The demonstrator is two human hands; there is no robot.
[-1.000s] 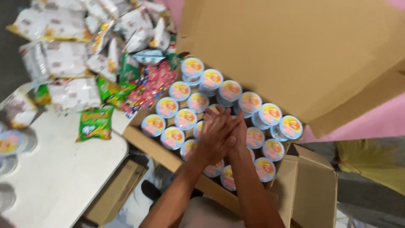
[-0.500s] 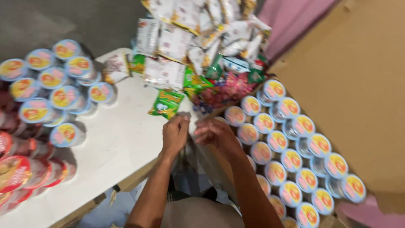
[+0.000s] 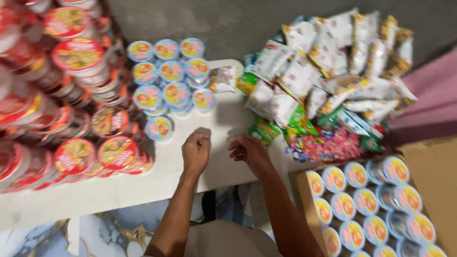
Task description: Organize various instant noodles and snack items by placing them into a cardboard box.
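Blue-lidded cups (image 3: pixel 166 78) on table: roughly eleven.

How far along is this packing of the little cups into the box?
The cardboard box already holds rows of small blue-rimmed cups, so much looks packed. Right now both hands are empty above the white table: the left hand is loosely fisted, the right hand open. A cluster of matching cups on the table is not yet boxed.

Blue-lidded cups (image 3: pixel 167 76), white table (image 3: pixel 119 190)
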